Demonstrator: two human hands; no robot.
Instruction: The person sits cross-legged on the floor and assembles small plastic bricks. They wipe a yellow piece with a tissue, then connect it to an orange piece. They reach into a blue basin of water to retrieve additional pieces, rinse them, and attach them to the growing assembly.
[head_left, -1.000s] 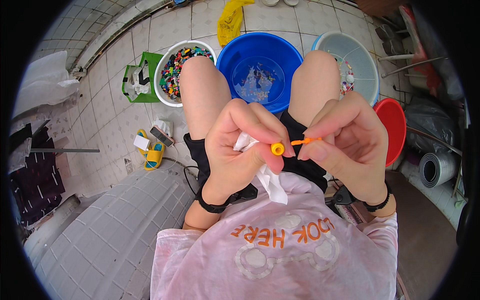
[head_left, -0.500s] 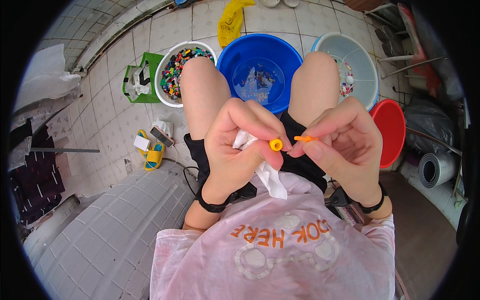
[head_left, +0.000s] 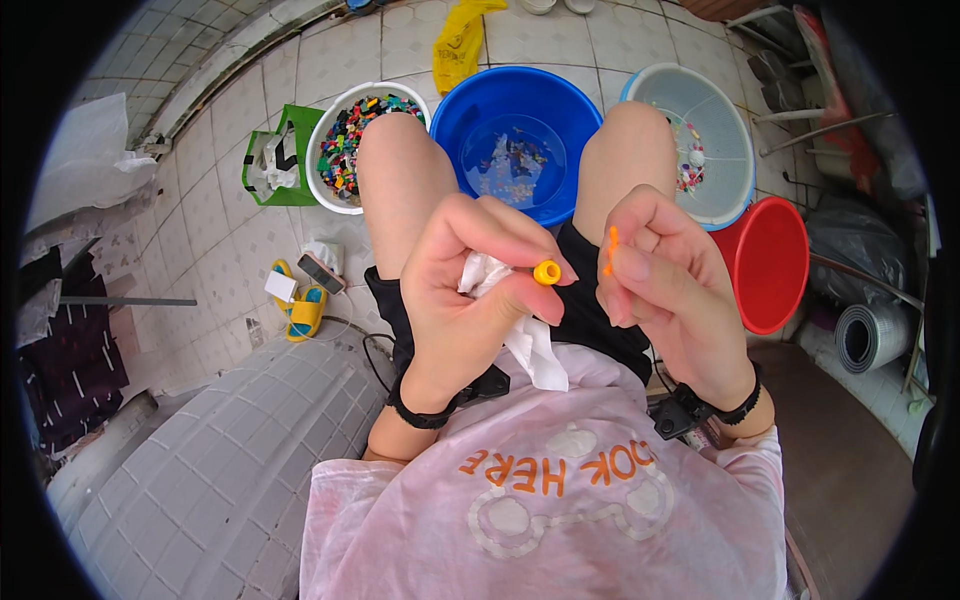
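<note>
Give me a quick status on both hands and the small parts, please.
Left hand pinches a yellow ring piece, white cloth bunched in palm. Right hand grips a thin orange stick. Pieces apart, nothing between them.

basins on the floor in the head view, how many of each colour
white basin full of mixed coloured pieces: 1
blue basin, a few pieces in it: 1
pale blue basin: 1
red basin: 1
total: 4

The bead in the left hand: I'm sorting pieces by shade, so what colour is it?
Yellow-orange. The bead, pinched by the left hand, shows best in the head view.
</note>
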